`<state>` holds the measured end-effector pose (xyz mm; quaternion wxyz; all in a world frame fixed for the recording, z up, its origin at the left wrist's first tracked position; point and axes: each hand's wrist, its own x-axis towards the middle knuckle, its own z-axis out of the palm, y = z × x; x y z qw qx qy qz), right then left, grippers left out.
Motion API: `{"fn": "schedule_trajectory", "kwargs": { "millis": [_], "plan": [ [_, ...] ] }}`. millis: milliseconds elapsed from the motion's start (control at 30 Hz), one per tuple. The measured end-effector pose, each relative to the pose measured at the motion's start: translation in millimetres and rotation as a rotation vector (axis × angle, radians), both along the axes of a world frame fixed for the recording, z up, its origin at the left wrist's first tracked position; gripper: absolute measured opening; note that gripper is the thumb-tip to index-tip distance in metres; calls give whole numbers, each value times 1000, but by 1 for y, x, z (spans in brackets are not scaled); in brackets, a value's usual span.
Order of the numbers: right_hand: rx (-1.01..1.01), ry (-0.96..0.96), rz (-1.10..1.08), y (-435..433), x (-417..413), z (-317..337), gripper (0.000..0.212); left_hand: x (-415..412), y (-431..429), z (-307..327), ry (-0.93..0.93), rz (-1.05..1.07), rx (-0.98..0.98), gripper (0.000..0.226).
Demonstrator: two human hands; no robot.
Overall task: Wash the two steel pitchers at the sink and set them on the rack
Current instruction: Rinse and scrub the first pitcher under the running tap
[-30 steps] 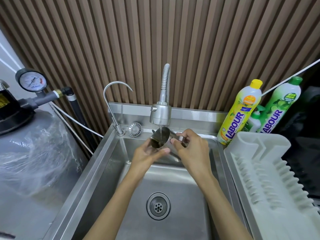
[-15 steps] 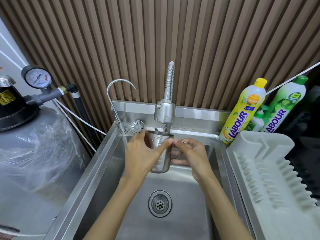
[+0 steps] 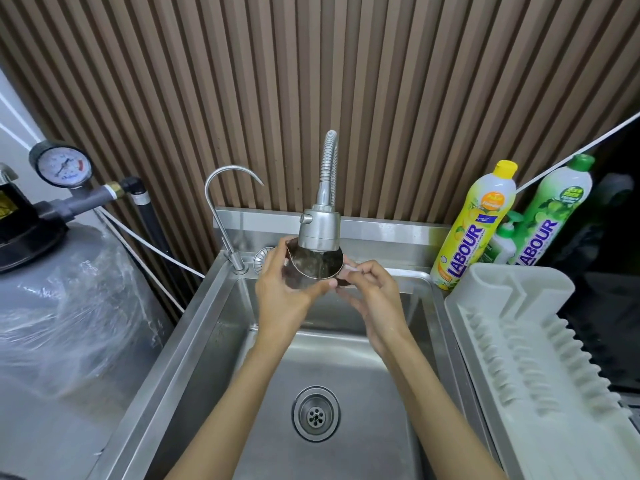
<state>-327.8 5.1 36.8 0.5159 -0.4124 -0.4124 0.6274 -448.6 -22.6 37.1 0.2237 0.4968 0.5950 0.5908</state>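
Your left hand (image 3: pixel 282 294) curls its grip round the steel pitcher (image 3: pixel 313 270) under the faucet head (image 3: pixel 319 230); at 3 o'clock, your right hand (image 3: pixel 370 296) pinches its edge.

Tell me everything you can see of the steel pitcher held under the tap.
The pitcher is shiny bare steel, round, thin-rimmed. It is tipped so its open mouth faces the camera, showing a reflective inside. It is held over the sink, right under the spray head, which hides the rim's top. The left hand grips its body from the left; the right hand pinches its right side, where the handle is mostly hidden.
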Motion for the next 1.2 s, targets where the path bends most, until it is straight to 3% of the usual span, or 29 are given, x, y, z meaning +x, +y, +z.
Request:
{"fn": "schedule_trajectory", "kwargs": {
  "millis": [100,267,400,500,567,667,767,900,1033,1133,1200],
  "plan": [
    [-79,34,37,-1,-4,-5,25,-1,-5,2,239,161,4,72],
    [-137,-6,44,-11,3,-4,16,2,-14,-2,361,262,-186,89],
    [-8,-375,-157,-10,9,6,21,-1,-17,-2,58,52,-265,37],
    [203,-606,-238,-12,9,15,22,-5,-12,-12,-240,-168,-307,48],
    [286,-593,-233,-13,8,20,21,-4,-7,-16,-357,-234,-287,58],
    [276,-398,-146,-4,8,15,21,0,0,-10,-423,-223,-171,54],
    [162,-102,28,4,3,3,26,-6,5,-3,-309,-138,-70,62],
    [-5,170,154,6,-5,-13,24,-15,2,5,92,-4,-15,69],
    [-66,44,169,-4,-9,-16,22,-19,-5,11,397,191,-108,72],
    [-73,-19,102,-12,-5,0,25,-18,-6,9,363,213,-234,74],
    [-61,-172,4,-11,-1,10,27,-19,-6,8,198,119,-307,74]
  ]
}}
